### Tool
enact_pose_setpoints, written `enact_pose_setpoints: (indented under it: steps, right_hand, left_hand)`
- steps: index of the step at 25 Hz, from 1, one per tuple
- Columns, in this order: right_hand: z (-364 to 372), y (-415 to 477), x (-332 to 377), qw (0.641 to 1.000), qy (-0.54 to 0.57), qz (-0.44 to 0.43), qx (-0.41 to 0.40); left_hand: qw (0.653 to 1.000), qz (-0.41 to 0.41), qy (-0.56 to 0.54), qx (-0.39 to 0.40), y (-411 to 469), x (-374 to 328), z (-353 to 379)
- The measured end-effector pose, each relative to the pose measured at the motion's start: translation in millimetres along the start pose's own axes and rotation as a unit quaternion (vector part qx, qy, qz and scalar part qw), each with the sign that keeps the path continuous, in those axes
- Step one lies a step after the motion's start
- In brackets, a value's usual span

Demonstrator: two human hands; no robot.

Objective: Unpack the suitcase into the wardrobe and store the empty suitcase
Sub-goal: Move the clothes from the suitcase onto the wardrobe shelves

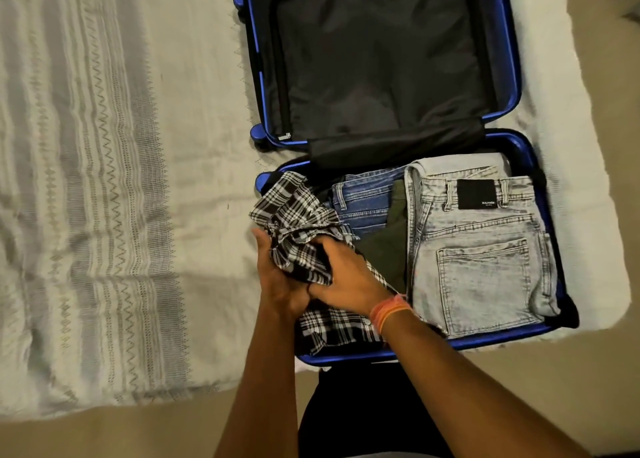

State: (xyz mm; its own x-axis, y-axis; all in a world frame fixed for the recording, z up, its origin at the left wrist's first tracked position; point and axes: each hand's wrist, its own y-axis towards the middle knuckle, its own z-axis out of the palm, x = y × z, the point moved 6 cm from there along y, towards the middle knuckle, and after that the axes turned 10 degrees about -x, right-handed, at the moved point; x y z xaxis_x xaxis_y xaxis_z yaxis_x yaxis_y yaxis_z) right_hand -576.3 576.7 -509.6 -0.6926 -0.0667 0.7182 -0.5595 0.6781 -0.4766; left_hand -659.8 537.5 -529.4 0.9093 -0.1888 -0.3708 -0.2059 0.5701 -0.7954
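Left hand (277,281), right hand (346,275) grip plaid shirt (294,215); fingertips hidden.

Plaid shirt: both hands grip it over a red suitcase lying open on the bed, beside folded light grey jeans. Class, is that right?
No: the head view shows a blue suitcase, not red. Otherwise right: left hand and right hand grip the plaid shirt beside the folded light grey jeans, on the bed.
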Motion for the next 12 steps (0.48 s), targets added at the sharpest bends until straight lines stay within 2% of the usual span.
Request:
enact_pose_setpoints:
  steps: [2,4,6,8,10,12]
  right_hand:
    - [-9,9,-3,0.989,0.110,0.069,0.064]
    - [-10,18,-2,0.950,0.258,0.121,0.126]
    - [-6,30,-4,0.900,0.391,0.149,0.122]
    - [-6,44,-9,0.842,0.497,0.188,0.093]
    - [-5,53,-6,0.821,0.522,0.210,0.094]
    - [-8,61,1,0.839,0.497,0.200,0.097]
  left_hand:
    - [0.997,0.001,0.075,0.031,-7,-1,6]
    - [0.986,0.005,0.163,0.033,-11,5,11]
    - [0.975,0.025,0.222,-0.016,-10,11,14]
    - [0.973,0.047,0.217,-0.062,-5,12,15]
    - [0.976,0.055,0.194,-0.081,-1,12,8]
    - [0.974,0.063,0.207,-0.067,-3,14,12]
